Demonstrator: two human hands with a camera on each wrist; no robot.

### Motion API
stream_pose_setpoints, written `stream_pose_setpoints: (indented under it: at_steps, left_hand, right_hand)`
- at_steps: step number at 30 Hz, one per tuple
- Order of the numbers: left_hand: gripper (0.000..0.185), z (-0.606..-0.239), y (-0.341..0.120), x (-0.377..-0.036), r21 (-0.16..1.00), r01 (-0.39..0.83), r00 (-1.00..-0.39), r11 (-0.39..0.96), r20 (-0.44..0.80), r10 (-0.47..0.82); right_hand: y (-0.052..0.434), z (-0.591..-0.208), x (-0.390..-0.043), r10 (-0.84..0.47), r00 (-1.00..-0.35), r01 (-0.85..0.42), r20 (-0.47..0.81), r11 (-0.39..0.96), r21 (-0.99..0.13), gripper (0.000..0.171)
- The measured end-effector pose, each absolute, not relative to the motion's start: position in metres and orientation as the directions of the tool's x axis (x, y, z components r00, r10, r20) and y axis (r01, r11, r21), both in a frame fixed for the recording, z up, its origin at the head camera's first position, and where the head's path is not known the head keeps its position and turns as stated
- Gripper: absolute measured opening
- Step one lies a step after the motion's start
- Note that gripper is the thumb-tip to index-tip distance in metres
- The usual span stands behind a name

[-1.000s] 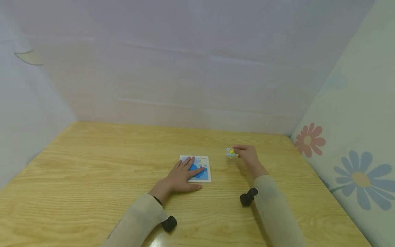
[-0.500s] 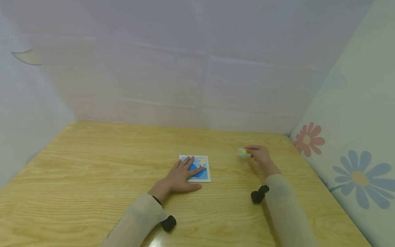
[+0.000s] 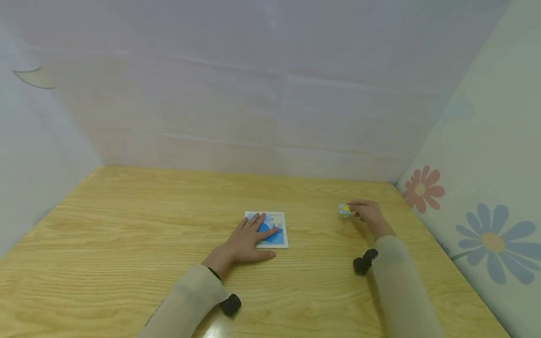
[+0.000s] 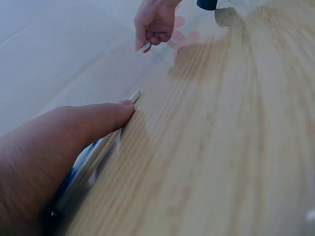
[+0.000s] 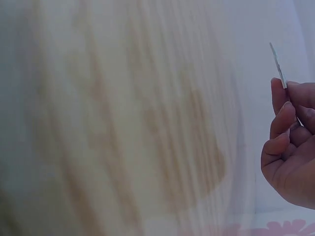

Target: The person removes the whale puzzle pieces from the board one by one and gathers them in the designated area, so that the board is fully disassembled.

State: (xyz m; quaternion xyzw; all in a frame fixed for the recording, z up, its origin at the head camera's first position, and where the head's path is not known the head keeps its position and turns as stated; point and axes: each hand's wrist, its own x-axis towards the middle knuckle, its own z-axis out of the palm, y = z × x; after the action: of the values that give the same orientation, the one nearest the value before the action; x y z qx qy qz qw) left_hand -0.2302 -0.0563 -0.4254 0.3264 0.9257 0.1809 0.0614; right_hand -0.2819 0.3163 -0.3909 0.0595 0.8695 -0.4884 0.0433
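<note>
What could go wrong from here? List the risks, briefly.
1. The right hand pinches the small puzzle piece only by its edge, above the table; it might slip and fall.
2. The piece is well off to the side of the puzzle board, so it may be misplaced.
3. The left hand covers much of the board, perhaps hiding open slots.

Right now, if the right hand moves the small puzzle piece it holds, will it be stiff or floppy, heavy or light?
Probably stiff: the puzzle piece stands out straight, edge-on, from the right hand without drooping in the right wrist view. Likely very light, since only fingertips pinch it. Being thin and flat, it should not roll.
</note>
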Motion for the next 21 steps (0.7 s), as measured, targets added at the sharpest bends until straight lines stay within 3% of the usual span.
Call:
stream_pose_setpoints:
  at_steps: [21]
  left_hand:
    - [0.066, -0.424, -0.057, -0.230, 0.388, 0.573, -0.782, 0.722, -0.006, 0.624]
  right_hand:
    - [0.333, -0.409, -0.287, 0.149, -0.973, 0.227, -0.174, 0.529, -0.818, 0.037]
